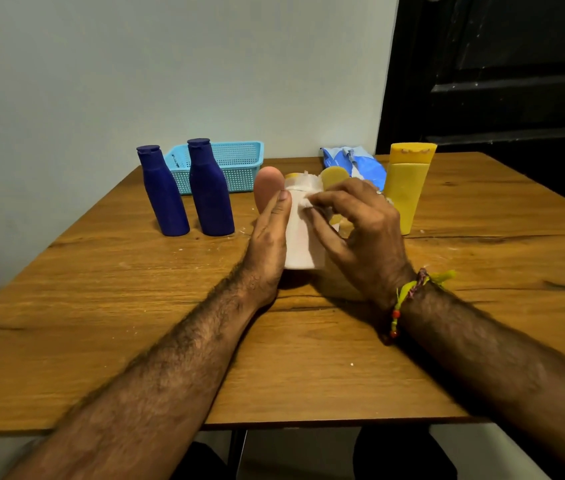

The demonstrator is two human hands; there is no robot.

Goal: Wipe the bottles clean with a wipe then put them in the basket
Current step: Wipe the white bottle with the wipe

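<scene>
Wiping in progress at the middle of the wooden worktop (135, 306). White bottle (303, 244) standing upright between both hands. Left hand (267, 237) flat against its left side, fingers (279, 206) straight, reaching up near the top. Right hand (360, 223) on the other side, fingers curled and pinching a crumpled white wipe (303, 188) against the bottle's upper part. Pinkish rounded bottle (267, 188) just behind the left hand, partly hidden. Two dark blue bottles (187, 192) upright to the left, well apart from the hands, right in front of the turquoise basket (236, 161). Tall yellow tube (407, 188) upright just beside the right hand, smaller yellow one (333, 176) peeking over the fingers. Blue wipes pack (353, 164) at the back edge. Thread bracelet (409, 296) on the right wrist.
</scene>
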